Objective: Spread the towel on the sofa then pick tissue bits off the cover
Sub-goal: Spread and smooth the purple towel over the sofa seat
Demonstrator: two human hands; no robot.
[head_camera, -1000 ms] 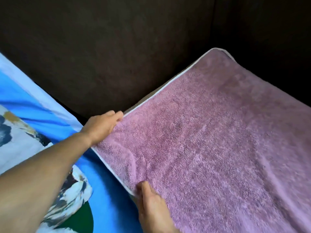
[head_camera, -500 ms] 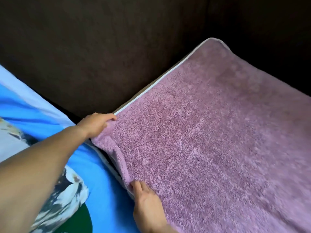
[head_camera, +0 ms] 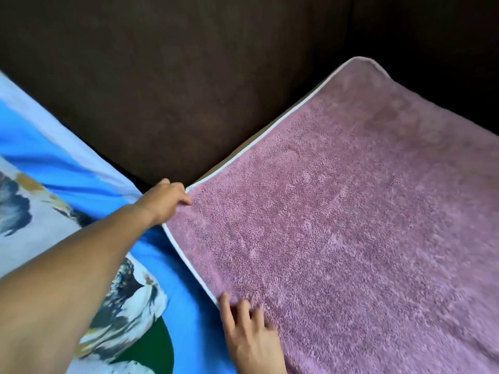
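Note:
A mauve towel (head_camera: 351, 225) with a thin white hem lies flat over the sofa seat, filling the right half of the view. My left hand (head_camera: 164, 202) pinches its far left corner next to the backrest. My right hand (head_camera: 249, 336) rests flat on the towel's near left edge with fingers spread. A blue cover (head_camera: 67, 168) with a white and dark flower print lies to the left of the towel, partly under my left forearm. No tissue bits show on it.
The dark brown sofa backrest (head_camera: 189, 76) rises behind the towel and the cover. The towel's far corner (head_camera: 361, 60) reaches the dark back right corner of the sofa.
The fold along the towel's left edge has been pulled flat, so the white hem shows straight. My right hand has opened from a grip to flat spread fingers. My left hand still holds the corner.

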